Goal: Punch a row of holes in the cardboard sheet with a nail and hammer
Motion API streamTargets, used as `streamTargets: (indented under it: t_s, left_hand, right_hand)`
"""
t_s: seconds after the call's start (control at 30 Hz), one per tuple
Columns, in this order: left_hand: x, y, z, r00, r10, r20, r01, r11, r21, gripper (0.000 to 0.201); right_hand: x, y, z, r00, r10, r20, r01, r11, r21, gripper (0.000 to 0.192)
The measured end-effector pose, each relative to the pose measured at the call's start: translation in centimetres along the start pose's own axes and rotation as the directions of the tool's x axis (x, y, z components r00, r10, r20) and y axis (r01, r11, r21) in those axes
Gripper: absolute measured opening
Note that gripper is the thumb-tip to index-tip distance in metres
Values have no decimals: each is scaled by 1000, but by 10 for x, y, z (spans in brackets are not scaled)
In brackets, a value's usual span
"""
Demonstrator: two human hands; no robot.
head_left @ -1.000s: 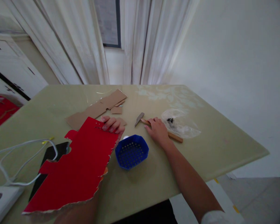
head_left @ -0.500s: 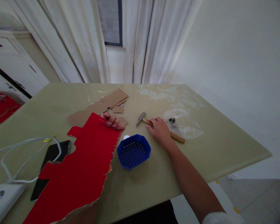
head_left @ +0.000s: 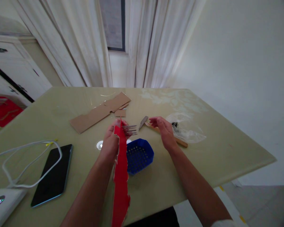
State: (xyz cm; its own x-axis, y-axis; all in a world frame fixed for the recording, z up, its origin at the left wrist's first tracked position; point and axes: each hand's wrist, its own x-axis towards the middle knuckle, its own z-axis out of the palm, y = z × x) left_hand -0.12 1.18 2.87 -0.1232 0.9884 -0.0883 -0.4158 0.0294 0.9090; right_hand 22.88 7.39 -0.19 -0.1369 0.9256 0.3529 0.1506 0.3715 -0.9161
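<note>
My left hand (head_left: 110,138) is closed on a torn piece of red cardboard (head_left: 121,189), which stands edge-on to me. Several thin nails (head_left: 132,130) stick out of the cardboard's right face near its top. My right hand (head_left: 164,130) is open, fingers slightly bent, above the wooden handle of a hammer (head_left: 181,142); whether it touches the handle I cannot tell. The hammer lies on the table with its metal head to the left. Just right of the cardboard sits a blue perforated basket (head_left: 151,154), partly covered by it.
A clear plastic bag (head_left: 191,132) with small black pieces (head_left: 174,124) lies at the right. Brown cardboard strips (head_left: 94,115) lie farther back. At left are a tablet (head_left: 53,176), a white cable (head_left: 60,153) and a white device (head_left: 7,201). The table's (head_left: 227,157) right edge slants away.
My left hand has turned the red cardboard from face-up to edge-on, so the nails now point right. My right hand has lifted from the hammer handle and turned. The hammer stays put.
</note>
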Motion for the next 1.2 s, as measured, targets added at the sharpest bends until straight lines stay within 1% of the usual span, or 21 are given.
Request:
streamTargets:
  t_s: [0.03, 0.1, 0.17, 0.27, 0.33, 0.43, 0.5, 0.53, 0.57, 0.6, 0.67, 0.7, 0.73, 0.8, 0.93, 1.0, 1.07, 1.13, 1.17, 1.2]
  left_hand:
    - [-4, 0, 3, 999, 36, 5, -36, 999, -33, 53]
    - [-9, 0, 8, 997, 68, 35, -66, 996, -52, 57]
    - [-12, 0, 8, 996, 63, 65, -63, 998, -7, 58]
    - [-12, 0, 5, 994, 75, 85, -84, 989, 118, 53]
    - [-10, -1, 2, 991, 85, 105, -105, 974, 201, 48]
    - [-8, -1, 1, 989, 92, 120, -122, 954, 274, 42]
    - [-7, 0, 2, 989, 88, 115, -120, 945, 303, 43]
    - [-7, 1, 3, 991, 88, 104, -117, 941, 317, 44]
    - [-8, 2, 4, 992, 91, 89, -116, 937, 330, 47]
    - [-8, 3, 4, 993, 95, 76, -116, 931, 345, 50]
    - [-10, 4, 5, 992, 117, 50, -128, 920, 371, 55]
    - [-11, 5, 6, 990, 135, 39, -140, 914, 380, 56]
    - [-12, 6, 6, 987, 155, 30, -155, 908, 388, 56]
    - [-14, 6, 8, 980, 197, 19, -188, 894, 406, 54]
    - [-16, 9, 14, 956, 292, 31, -277, 860, 428, 56]
    - [-15, 12, 16, 945, 322, 58, -314, 843, 436, 57]
    - [-14, 15, 14, 933, 350, 87, -352, 827, 438, 58]
    - [-14, 18, 5, 896, 433, 97, -425, 775, 468, 60]
    - [-14, 19, -3, 864, 493, 100, -471, 721, 508, 59]
    - [-14, 19, -11, 817, 566, 111, -518, 635, 573, 54]
  right_hand:
    - [-2, -3, 0, 1000, -10, 24, 9, 998, 63, 56]
    - [-8, -9, -1, 996, -50, 75, 38, 989, 146, 57]
    - [-13, -16, -1, 987, -98, 125, 76, 982, 175, 56]
    - [-17, -24, 4, 972, -168, 167, 136, 973, 187, 53]
    - [-18, -26, 7, 972, -188, 143, 162, 970, 180, 55]
    - [-18, -27, 8, 988, -152, 19, 148, 979, 140, 59]
    - [-18, -28, 5, 990, -138, -36, 142, 972, 185, 59]
    - [-18, -29, 3, 992, -128, -16, 128, 964, 231, 58]
    - [-17, -30, 0, 993, -111, 42, 95, 956, 279, 56]
    - [-17, -31, -3, 988, -84, 128, 40, 949, 314, 53]
    - [-16, -34, -8, 956, -9, 294, -90, 942, 322, 45]
    - [-16, -35, -9, 938, 22, 345, -136, 941, 311, 42]
    - [-16, -35, -11, 930, 41, 365, -161, 939, 304, 39]
    - [-15, -35, -11, 932, 66, 356, -180, 938, 297, 36]
    - [-14, -34, -8, 935, 139, 325, -230, 938, 261, 33]
    - [-13, -33, -6, 932, 174, 319, -267, 924, 275, 31]
    - [-12, -32, -5, 934, 205, 292, -296, 903, 313, 30]
    - [-11, -30, -5, 939, 245, 242, -319, 882, 346, 29]
    - [-10, -28, -5, 937, 269, 222, -335, 872, 357, 29]
    - [-9, -27, -5, 932, 295, 210, -355, 860, 366, 29]
